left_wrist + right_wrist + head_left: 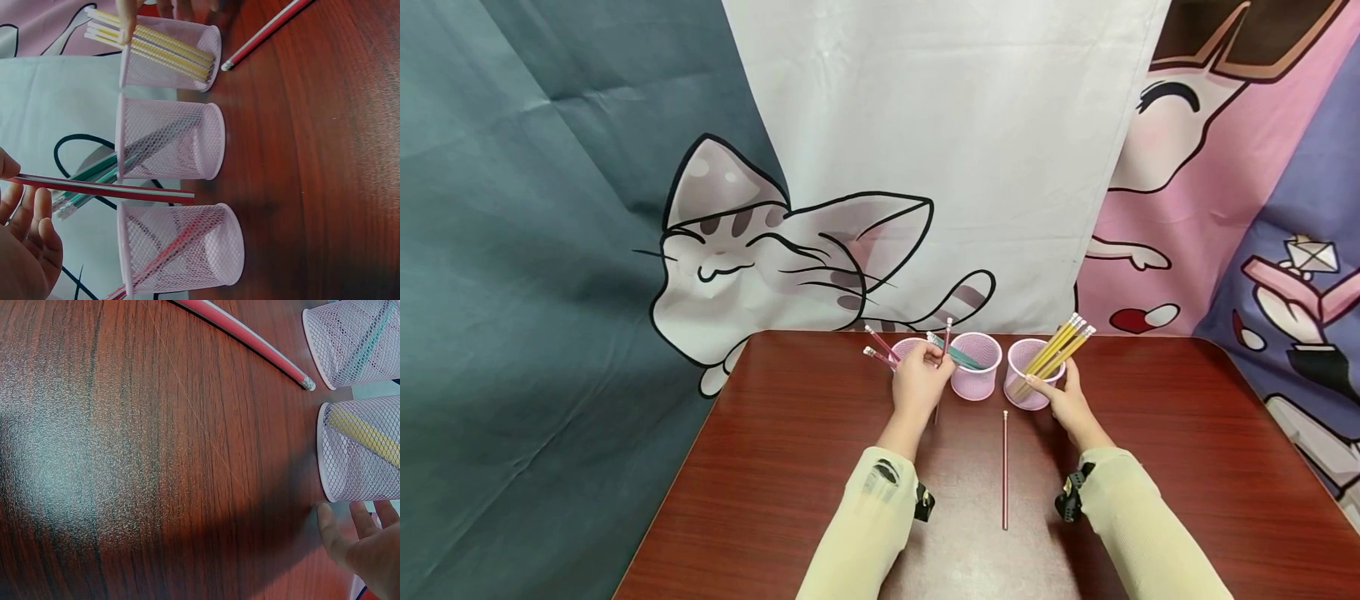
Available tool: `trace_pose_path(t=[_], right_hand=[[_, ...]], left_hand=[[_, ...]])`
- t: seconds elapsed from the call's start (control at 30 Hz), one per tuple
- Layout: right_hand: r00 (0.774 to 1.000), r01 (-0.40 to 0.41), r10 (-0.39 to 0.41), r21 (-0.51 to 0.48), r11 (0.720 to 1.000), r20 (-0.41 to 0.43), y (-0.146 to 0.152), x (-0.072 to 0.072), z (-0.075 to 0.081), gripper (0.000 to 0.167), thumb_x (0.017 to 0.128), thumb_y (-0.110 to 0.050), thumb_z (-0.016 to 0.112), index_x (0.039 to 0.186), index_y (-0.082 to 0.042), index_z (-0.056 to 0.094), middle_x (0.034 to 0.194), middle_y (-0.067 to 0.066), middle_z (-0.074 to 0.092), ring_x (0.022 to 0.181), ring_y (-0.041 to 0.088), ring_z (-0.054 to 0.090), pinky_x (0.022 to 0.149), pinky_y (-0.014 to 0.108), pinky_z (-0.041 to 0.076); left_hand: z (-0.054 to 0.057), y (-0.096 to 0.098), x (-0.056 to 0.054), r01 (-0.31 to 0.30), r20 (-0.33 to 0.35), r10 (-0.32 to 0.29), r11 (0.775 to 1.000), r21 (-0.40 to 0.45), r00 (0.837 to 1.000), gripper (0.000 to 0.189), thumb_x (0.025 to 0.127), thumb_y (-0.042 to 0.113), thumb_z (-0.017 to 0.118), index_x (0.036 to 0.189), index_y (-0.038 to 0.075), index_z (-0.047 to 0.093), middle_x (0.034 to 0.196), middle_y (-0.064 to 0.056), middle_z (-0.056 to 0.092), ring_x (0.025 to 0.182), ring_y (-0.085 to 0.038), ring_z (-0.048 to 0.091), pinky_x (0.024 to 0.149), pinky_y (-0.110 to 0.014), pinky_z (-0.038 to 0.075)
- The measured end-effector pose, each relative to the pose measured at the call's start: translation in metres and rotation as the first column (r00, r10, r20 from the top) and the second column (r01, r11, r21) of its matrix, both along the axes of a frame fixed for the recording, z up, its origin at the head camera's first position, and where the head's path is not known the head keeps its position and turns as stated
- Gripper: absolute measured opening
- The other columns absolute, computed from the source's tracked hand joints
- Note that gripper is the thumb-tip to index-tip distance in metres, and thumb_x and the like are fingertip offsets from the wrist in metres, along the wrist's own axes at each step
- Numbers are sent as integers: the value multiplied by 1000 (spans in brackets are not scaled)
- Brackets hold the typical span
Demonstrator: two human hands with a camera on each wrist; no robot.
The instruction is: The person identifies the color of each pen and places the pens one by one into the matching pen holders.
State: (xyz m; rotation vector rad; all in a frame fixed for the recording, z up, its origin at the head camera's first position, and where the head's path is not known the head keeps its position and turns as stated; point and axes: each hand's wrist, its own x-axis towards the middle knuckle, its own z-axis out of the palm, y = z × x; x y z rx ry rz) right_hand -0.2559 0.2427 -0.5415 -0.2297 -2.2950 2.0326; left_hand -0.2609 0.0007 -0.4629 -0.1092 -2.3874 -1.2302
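My left hand [919, 379] pinches a red pencil [112, 187] near its eraser end, its lower end pointing down in front of the cups. Behind that hand stands the left pink mesh pencil cup [234, 250], which holds red pencils [880, 357]. Teal pencils [966, 360] lean inside the middle mesh cup [973, 387]. At the right mesh cup [1013, 392], my right hand [1070, 408] grips the side, thumb at the rim beside several yellow pencils [1060, 346]. The other fingers are partly hidden behind this cup in the head view.
Another red pencil [1005, 475] lies on the brown wooden table [775, 467], in front of the cups and between my forearms. A printed cloth [962, 125] with a cartoon cat hangs just behind the table's back edge.
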Motion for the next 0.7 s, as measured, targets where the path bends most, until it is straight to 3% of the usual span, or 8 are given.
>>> trace_pose_path(t=[0.1,0.4,0.6,0.7], right_hand=[[1000,2,-2,-4,1000,0,0,0,1,85,88,-18,63,148,-16,2,146,20,15,131,33,14,104,51,16],[1000,2,-3,20,1000,20,-1,3,3,85,89,-25,62,148,-20,1,145,20,14,126,34,18,90,51,29],[1000,0,-1,30,1000,11,0,2,-2,86,87,-30,62,148,-20,1,145,23,14,125,36,19,88,52,31],[1000,6,-5,39,999,-8,3,-1,-10,87,85,-37,65,148,-27,6,144,19,18,123,33,22,83,45,35]], left_hand=[[4,-2,0,2,-21,-1,999,36,1000,8,72,19,67,75,14,62,67,7,63,59,-5,56,54,-24,43],[13,-11,-7,-13,-31,16,996,93,999,8,73,18,67,77,13,61,67,6,64,60,-5,58,56,-24,44],[22,-19,-11,-3,-71,18,979,205,997,9,75,13,67,77,8,61,70,0,63,60,-9,59,57,-24,47],[25,-23,-14,-12,-92,35,971,238,995,8,74,11,66,78,7,59,71,-2,62,59,-11,59,55,-24,47]])
